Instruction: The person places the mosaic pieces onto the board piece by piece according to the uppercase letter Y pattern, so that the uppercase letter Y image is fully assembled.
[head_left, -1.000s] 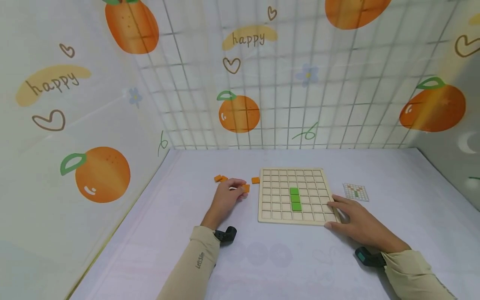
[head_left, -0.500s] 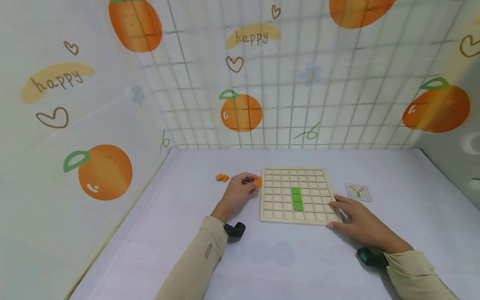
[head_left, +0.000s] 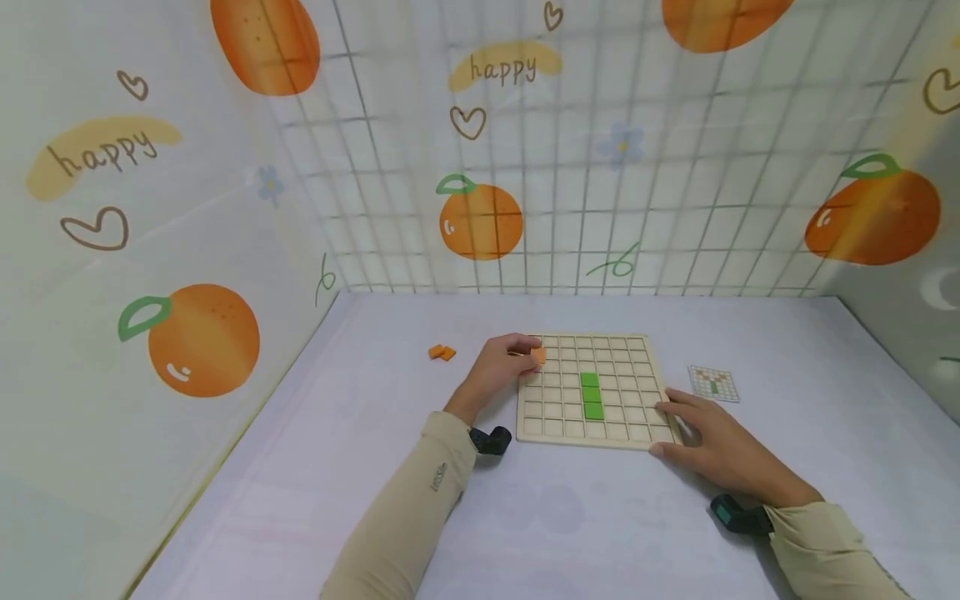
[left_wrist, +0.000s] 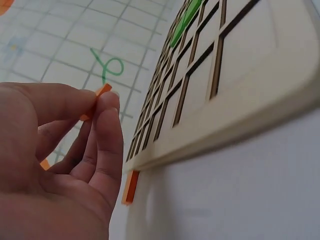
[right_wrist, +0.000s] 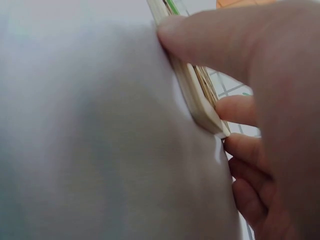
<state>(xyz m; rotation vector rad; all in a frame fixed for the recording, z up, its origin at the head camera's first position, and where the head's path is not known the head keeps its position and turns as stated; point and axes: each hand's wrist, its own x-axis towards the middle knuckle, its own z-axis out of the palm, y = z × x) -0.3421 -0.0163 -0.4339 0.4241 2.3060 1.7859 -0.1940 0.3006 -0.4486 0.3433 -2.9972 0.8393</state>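
My left hand [head_left: 497,367] pinches an orange square tile [head_left: 538,356] between thumb and fingertips, above the far left corner of a wooden grid board [head_left: 561,432]. In the left wrist view the pinched tile [left_wrist: 105,89] is tilted and apart from the board. Three green tiles [head_left: 591,396] form a column in the board's cells. Against the board's left edge lies another orange tile [left_wrist: 131,187], hidden by my hand in the head view. My right hand [head_left: 716,442] holds the board's near right corner, thumb on the front edge and fingers along the right side.
Two orange tiles [head_left: 442,352] lie overlapping on the white table left of the board. A small card [head_left: 714,383] printed with a coloured grid pattern lies to the right. Behind the table hangs a fruit-printed sheet [head_left: 570,167].
My left hand has moved right with the orange tile, from the table beside the board to over its far left corner. The right hand stays on the board.
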